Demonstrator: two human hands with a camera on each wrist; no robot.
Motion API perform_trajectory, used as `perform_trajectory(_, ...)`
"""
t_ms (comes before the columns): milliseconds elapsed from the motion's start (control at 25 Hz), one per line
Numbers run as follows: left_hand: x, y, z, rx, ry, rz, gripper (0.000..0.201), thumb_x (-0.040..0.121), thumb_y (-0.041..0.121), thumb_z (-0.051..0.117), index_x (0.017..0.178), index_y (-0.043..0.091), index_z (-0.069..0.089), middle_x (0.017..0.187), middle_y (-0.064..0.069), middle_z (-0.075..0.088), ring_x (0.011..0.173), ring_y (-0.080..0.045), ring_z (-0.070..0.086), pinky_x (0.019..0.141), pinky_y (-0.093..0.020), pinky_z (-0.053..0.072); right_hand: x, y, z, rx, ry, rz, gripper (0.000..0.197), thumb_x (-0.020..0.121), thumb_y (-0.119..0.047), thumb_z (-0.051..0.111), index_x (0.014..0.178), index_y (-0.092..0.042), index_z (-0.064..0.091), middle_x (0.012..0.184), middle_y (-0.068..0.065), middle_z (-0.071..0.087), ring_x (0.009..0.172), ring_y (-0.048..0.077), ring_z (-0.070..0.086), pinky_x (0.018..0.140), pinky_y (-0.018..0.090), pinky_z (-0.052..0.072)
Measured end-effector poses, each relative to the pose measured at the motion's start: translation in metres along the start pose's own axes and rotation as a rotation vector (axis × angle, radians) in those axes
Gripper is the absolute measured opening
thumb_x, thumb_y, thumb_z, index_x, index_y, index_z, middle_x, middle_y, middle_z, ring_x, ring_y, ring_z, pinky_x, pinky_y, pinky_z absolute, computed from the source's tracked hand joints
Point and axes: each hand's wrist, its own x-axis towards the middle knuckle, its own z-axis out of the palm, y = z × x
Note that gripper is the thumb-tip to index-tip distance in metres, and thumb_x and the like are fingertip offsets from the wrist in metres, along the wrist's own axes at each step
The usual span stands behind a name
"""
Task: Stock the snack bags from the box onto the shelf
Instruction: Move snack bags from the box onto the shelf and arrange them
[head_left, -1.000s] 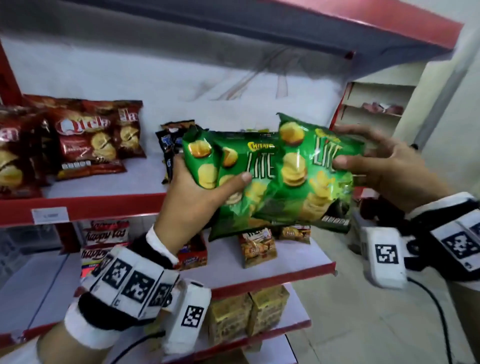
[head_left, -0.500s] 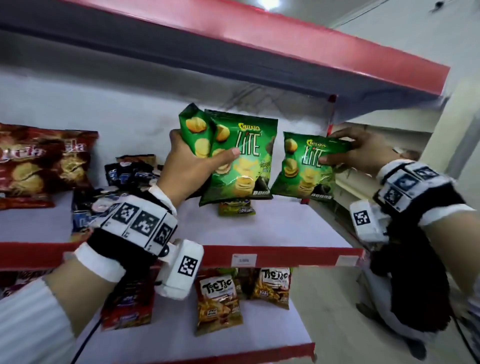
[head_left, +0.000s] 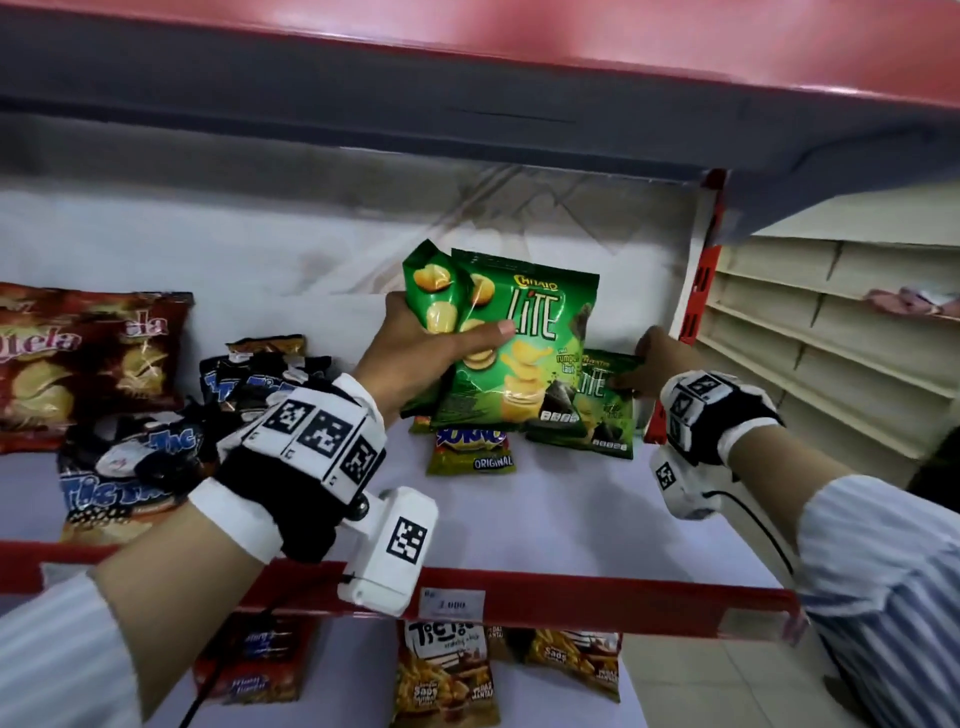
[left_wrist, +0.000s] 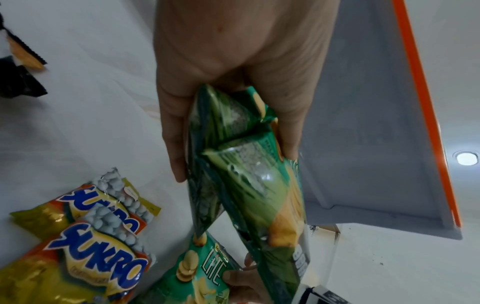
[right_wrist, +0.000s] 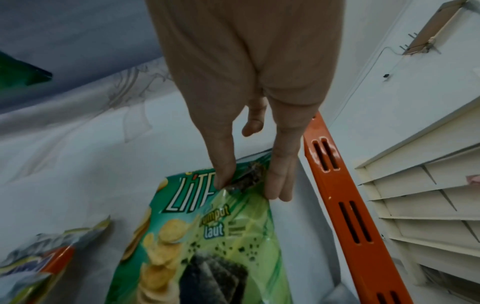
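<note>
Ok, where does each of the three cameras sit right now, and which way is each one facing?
Head: worn on the head, looking forward and down at the shelf; shows the left hand, the right hand, both striped sleeves.
Left wrist: along the left hand gripping two green Chitato Lite bags; Sukro packs beyond.
Right wrist: along the right hand pinching a third Chitato Lite bag beside the orange upright.
Shared: head and right wrist both show that third bag.

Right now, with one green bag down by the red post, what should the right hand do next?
Probably let go: the right hand pinches the top of a Chitato Lite bag already on the shelf, while the left hand grips two more Lite bags.
</note>
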Motion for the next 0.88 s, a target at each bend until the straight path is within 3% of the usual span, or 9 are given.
perform_trajectory(120, 0.006, -0.002, 0.012, 0.018, -0.04, -0.014, 0.071, 0.063, 0.023, 0.087, 0.123, 0.008, 0.053, 0.114, -0.007, 0.069, 0.102, -0.021, 0.068, 0.092, -0.042, 0.053, 0.002, 0.001, -0.001, -0.163, -0.045, -0.064, 0.043, 0.076, -0.038, 0.076, 0.102, -0.007, 0.059, 0.106, 0.014, 0.066, 0.096, 0.03, 0.063, 0.071, 0.03, 0.047)
perform_trajectory(240, 0.011, -0.006, 0.028, 0.024, -0.064, -0.05, 0.091, 0.054, 0.035, 0.089, 0.129, 0.008, 0.047, 0.121, -0.006, 0.064, 0.108, -0.023, 0.064, 0.096, -0.042, 0.05, -0.006, 0.004, -0.018, -0.12, 0.183, -0.134, 0.04, 0.087, -0.049, 0.059, 0.098, -0.011, 0.065, 0.099, 0.013, 0.067, 0.089, 0.03, 0.065, 0.075, 0.031, 0.05)
perform_trajectory(320, 0.013, -0.008, 0.042, 0.014, -0.057, -0.063, 0.095, 0.051, 0.039, 0.088, 0.13, 0.009, 0.045, 0.121, -0.005, 0.063, 0.108, -0.022, 0.063, 0.096, -0.042, 0.05, -0.018, 0.002, -0.039, 0.321, 0.168, -0.158, 0.052, 0.088, -0.062, 0.045, 0.089, -0.013, 0.065, 0.088, 0.012, 0.07, 0.078, 0.027, 0.068, 0.068, 0.031, 0.053)
perform_trajectory(400, 0.015, -0.01, 0.057, 0.036, -0.048, -0.093, 0.1, 0.049, 0.044, 0.089, 0.13, 0.01, 0.042, 0.121, -0.004, 0.062, 0.109, -0.02, 0.062, 0.097, -0.041, 0.05, -0.038, 0.0, -0.058, 0.892, -0.128, -0.115, 0.059, 0.077, -0.073, 0.049, 0.094, -0.018, 0.062, 0.075, 0.004, 0.071, 0.063, 0.019, 0.069, 0.054, 0.029, 0.053)
perform_trajectory(440, 0.016, -0.011, 0.064, 0.054, -0.064, -0.096, 0.102, 0.048, 0.045, 0.09, 0.13, 0.011, 0.041, 0.121, -0.003, 0.062, 0.109, -0.02, 0.062, 0.097, -0.041, 0.049, -0.045, 0.002, -0.065, 0.987, -0.251, -0.113, 0.062, 0.069, -0.073, 0.058, 0.101, -0.021, 0.059, 0.072, 0.0, 0.07, 0.061, 0.016, 0.068, 0.051, 0.029, 0.053)
perform_trajectory(560, 0.018, -0.014, 0.085, 0.097, -0.166, -0.092, 0.11, 0.044, 0.062, 0.082, 0.132, 0.008, 0.043, 0.123, -0.006, 0.062, 0.112, -0.021, 0.06, 0.099, -0.041, 0.047, -0.059, 0.02, -0.068, 0.805, -0.338, -0.221, 0.087, 0.053, -0.042, 0.088, 0.127, -0.029, 0.045, 0.098, 0.003, 0.071, 0.082, 0.024, 0.071, 0.058, 0.033, 0.055)
perform_trajectory(680, 0.018, -0.02, 0.101, 0.26, -0.214, -0.148, 0.106, 0.064, 0.088, 0.041, 0.134, 0.008, 0.041, 0.129, -0.01, 0.056, 0.117, -0.027, 0.055, 0.104, -0.043, 0.042, -0.064, 0.041, -0.06, 0.796, -0.33, -0.19, 0.103, 0.047, -0.027, 0.087, 0.136, -0.028, 0.036, 0.112, 0.011, 0.068, 0.09, 0.027, 0.07, 0.059, 0.032, 0.055)
perform_trajectory(760, 0.019, -0.028, 0.109, 0.412, -0.231, -0.188, 0.1, 0.075, 0.083, 0.017, 0.134, 0.006, 0.042, 0.131, -0.016, 0.053, 0.124, -0.032, 0.047, 0.109, -0.046, 0.033, -0.067, 0.053, -0.054, 0.789, -0.362, -0.158, 0.097, 0.051, -0.023, 0.084, 0.135, -0.026, 0.036, 0.11, 0.012, 0.068, 0.086, 0.025, 0.069, 0.056, 0.03, 0.055)
perform_trajectory(880, 0.022, -0.041, 0.116, 0.517, -0.219, -0.179, 0.083, 0.089, 0.068, 0.012, 0.142, 0.009, 0.035, 0.141, -0.016, 0.046, 0.132, -0.033, 0.04, 0.112, -0.041, 0.027, -0.063, 0.066, -0.046, 0.736, -0.374, -0.124, 0.083, 0.056, -0.017, 0.084, 0.127, -0.025, 0.041, 0.104, 0.012, 0.07, 0.079, 0.021, 0.07, 0.054, 0.029, 0.054)
